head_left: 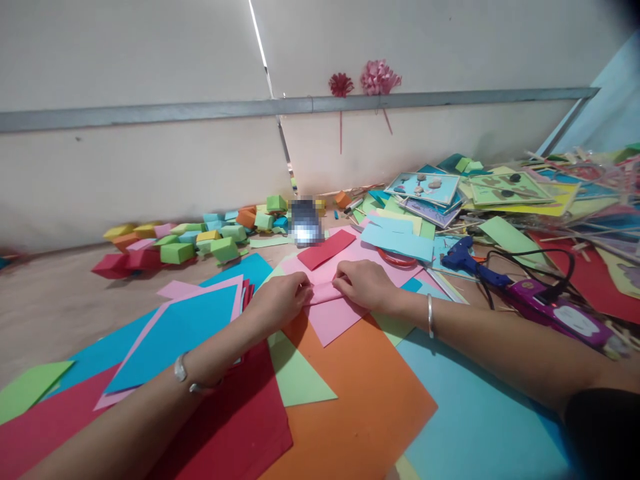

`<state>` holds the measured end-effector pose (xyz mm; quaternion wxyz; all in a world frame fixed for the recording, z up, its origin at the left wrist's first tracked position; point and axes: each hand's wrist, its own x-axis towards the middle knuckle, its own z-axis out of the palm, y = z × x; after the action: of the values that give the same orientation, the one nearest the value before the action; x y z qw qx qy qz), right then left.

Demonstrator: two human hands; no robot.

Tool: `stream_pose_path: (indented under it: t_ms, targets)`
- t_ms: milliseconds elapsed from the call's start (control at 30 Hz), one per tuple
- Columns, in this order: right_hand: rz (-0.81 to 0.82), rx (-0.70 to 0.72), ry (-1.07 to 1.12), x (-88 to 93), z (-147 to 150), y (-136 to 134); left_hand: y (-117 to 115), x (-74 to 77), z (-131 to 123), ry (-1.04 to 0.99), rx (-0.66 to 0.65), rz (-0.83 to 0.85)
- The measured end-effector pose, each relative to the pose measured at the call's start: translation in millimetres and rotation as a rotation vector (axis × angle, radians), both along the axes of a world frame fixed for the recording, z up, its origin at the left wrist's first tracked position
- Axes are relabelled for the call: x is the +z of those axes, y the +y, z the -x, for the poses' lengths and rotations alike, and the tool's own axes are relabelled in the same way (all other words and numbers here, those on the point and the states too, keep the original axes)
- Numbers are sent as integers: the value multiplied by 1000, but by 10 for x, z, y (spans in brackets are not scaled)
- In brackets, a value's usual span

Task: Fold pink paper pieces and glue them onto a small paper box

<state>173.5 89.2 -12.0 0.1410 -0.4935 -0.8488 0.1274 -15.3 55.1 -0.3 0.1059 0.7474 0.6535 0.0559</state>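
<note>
A folded strip of pink paper stretches between my two hands. My left hand pinches its left end, fingers closed. At the other end my right hand grips it the same way, fingertips curled in. Beneath and in front lies a pink sheet, partly hidden by the strip. Just beyond my hands rests a red paper strip. An orange sheet spreads out below them, with a light green sheet beside it.
Folded paper cubes cluster at the back left. A blue glue gun and a purple power strip with a black cord lie right. Framed pebble pictures are piled behind. Paper flowers stand against the wall rail.
</note>
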Motion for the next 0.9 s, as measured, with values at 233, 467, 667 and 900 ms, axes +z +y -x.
stream_pose_path:
  t_ms: [233,467,667,900]
  targets:
    - [-57,1,-113,-16,20,-30,-13,-32,20,27,29,-30]
    - [-107,4,-178,-45,28,-42,61,-120,58,29,18,-148]
    - [-213,81,-181,-48,10,37,112,-147,96,-13,-33,-175]
    - [-219,240,-24,-150,-23,154,132,-91,120,-116,-19,-164]
